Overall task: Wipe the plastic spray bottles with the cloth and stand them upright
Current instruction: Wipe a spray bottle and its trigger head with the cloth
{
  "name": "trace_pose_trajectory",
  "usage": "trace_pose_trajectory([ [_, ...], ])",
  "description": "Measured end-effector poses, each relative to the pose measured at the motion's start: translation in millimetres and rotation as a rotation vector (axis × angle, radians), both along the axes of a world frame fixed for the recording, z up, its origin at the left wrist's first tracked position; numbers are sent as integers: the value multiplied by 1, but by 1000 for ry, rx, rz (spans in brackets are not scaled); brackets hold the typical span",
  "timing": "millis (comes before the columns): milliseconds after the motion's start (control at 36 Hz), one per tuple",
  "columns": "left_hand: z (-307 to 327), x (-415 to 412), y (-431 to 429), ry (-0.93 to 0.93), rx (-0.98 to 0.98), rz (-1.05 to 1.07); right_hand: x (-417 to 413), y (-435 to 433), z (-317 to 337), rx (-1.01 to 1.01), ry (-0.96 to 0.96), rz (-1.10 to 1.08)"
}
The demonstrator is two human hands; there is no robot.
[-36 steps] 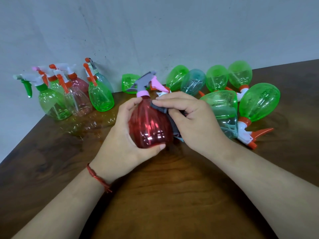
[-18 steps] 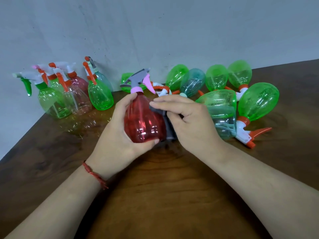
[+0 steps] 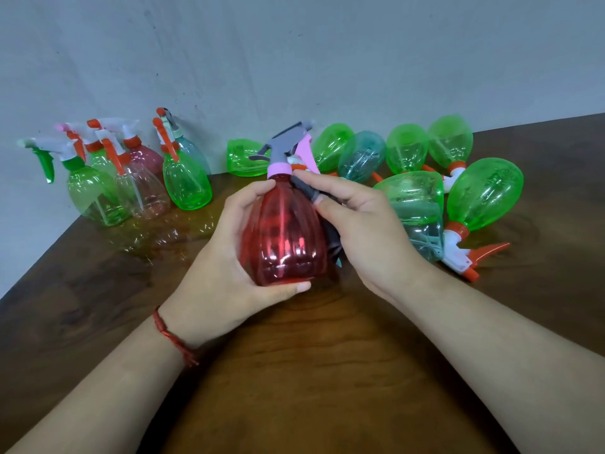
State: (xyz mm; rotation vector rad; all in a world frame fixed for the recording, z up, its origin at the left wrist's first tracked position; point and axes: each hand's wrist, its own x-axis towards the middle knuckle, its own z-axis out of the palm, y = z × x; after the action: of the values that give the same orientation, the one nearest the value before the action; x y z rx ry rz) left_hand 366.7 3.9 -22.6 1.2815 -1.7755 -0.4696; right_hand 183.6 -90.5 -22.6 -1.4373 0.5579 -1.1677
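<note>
A red spray bottle (image 3: 283, 237) with a pink collar and grey trigger head is held upright in the middle, just above the table. My left hand (image 3: 226, 257) grips its body from the left, thumb under the base. My right hand (image 3: 363, 231) holds a dark grey cloth (image 3: 306, 191) against the bottle's right shoulder near the neck; most of the cloth is hidden behind my fingers. Several upright bottles (image 3: 186, 178) stand at the back left. Several green and teal bottles (image 3: 484, 194) lie on their sides at the back right.
The brown wooden table (image 3: 311, 371) meets a grey wall (image 3: 294, 60) at the back and ends at a left edge near the upright group. A lying bottle's orange trigger (image 3: 487, 252) points out toward the right of my right wrist.
The red bottle has turned more upright and its trigger head has swung around. My right hand has slid the cloth up toward the bottle's neck.
</note>
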Motion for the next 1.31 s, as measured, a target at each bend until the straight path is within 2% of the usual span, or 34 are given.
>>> trace_pose_trajectory([
  [111,-1,3,0,29,44,-60,-1,1,2,-29,-49,-52],
  [222,-3,3,0,-26,67,-68,0,1,-1,-90,-5,-115],
  [389,-1,1,1,-144,14,-19,-1,-1,-2,-169,61,-92],
  [500,-2,0,1,-140,-30,58,-3,-1,-3,-264,126,-67],
  [694,-6,9,-5,46,-33,298,-2,5,-8,-517,236,-86],
  [833,-8,16,-11,205,-37,337,0,11,-8,-594,225,-72],
  [972,-2,9,-7,201,-37,266,0,8,-9,-475,184,-109],
  [1139,1,-4,2,169,-57,75,0,2,0,-139,-11,-11],
  [1222,0,-5,1,207,-30,8,-2,1,4,-93,-61,1],
  [1306,1,-6,2,133,-13,1,-2,-1,4,-37,-81,14],
])
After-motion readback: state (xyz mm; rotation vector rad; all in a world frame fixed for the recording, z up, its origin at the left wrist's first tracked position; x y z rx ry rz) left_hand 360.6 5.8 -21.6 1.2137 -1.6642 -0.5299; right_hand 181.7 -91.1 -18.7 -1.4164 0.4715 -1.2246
